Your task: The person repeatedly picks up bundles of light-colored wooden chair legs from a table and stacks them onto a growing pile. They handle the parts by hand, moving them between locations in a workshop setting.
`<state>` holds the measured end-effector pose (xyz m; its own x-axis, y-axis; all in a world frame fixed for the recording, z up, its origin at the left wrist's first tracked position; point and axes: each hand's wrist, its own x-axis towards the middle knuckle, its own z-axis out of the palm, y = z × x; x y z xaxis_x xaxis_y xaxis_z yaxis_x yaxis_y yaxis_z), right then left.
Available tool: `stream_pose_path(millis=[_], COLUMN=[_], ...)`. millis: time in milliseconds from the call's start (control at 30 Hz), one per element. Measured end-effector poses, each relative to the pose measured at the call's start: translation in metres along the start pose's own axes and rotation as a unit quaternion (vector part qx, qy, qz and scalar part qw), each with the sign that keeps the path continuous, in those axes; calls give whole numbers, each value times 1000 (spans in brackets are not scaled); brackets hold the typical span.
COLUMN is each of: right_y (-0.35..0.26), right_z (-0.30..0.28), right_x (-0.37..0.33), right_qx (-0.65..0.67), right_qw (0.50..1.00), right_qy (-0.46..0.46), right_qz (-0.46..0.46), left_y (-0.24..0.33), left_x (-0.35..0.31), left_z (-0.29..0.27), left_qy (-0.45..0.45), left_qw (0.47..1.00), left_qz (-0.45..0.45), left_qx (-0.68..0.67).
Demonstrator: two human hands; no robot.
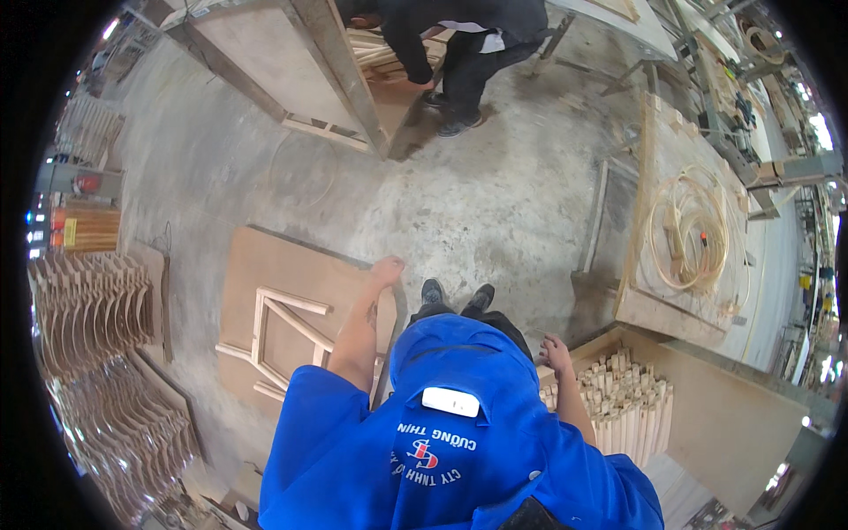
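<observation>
My left arm reaches forward over a brown flat board on the left. My left hand is above the floor just past the board's far right corner; its fingers are too small and blurred to read, and I see nothing in it. A light wooden frame of joined bars lies on the board, partly hidden by my arm and sleeve. On the right, my right hand hangs beside a dense bundle of upright wooden sticks. Its fingers are bent but apart, with no clear object between them.
Another person bends beside a large wooden crate holding wood pieces. A coiled pale hose lies on a panel at right. Stacks of curved wooden parts line the left. A plywood sheet stands beyond the sticks.
</observation>
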<state>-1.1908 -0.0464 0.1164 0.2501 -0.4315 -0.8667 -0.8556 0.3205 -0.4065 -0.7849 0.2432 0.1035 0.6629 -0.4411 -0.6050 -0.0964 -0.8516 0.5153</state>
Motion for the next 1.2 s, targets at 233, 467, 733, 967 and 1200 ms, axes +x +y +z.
stream_pose_path(millis=[233, 467, 733, 967, 1200], right_y=[-29, -142, -221, -222, -235], right_z=[-18, -29, 11, 19, 57], right_x=[63, 160, 209, 248, 197], right_qx=[-124, -156, -224, -340, -416], right_qw=[987, 969, 930, 858, 852], right_qy=[-96, -142, -179, -123, -152], right_qz=[42, -127, -230, -364, -280], left_y=[15, 49, 50, 61, 30], left_x=[-54, -128, -192, -139, -59], left_z=[13, 52, 89, 64, 3], left_qy=[19, -27, 114, 116, 111], left_qw=[990, 995, 952, 933, 933], left_qz=[49, -5, -199, -100, -126], left_qx=[131, -98, -201, -325, -317])
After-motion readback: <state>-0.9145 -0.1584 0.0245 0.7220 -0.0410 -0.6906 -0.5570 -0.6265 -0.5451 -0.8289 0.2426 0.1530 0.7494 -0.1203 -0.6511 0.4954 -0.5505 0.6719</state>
